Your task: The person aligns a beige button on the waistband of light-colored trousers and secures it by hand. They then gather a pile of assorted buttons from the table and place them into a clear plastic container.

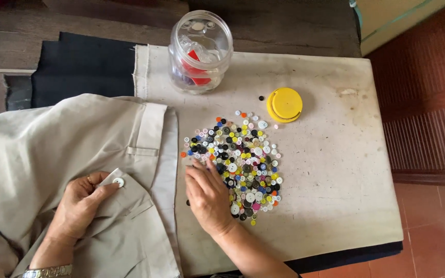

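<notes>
Left hand (81,203) resting on beige trousers (52,164), thumb and fingers pinched in a closed grip on a flap of the cloth, thumb tip just beside a white button (118,181) sewn to that flap. Ring on one finger, metal watch (47,271) at the wrist.

Right hand (208,193) lying palm down at the left edge of the button pile (240,164), fingers spread and loosely extended, grip open, fingertips touching the nearest loose buttons; cannot tell whether any one button is pinched beneath them.

Pile spread flat over the middle of a pale cloth-covered surface (336,170), buttons of white, black, yellow, blue, red and orange mixed together, a few strays apart from the edge. One black button (261,98) lying alone above the pile, just beside a yellow lid (285,104) lying flat on the surface.

Farther up, clear plastic jar (200,51) standing upright and open, red and clear bits inside. Dark cloth (83,67) lying under the pale cover at the upper left, also showing along the near edge. Trousers draped over the left part of the surface, waistband lying close to the pile. Red tiled floor (428,237) on the right.
</notes>
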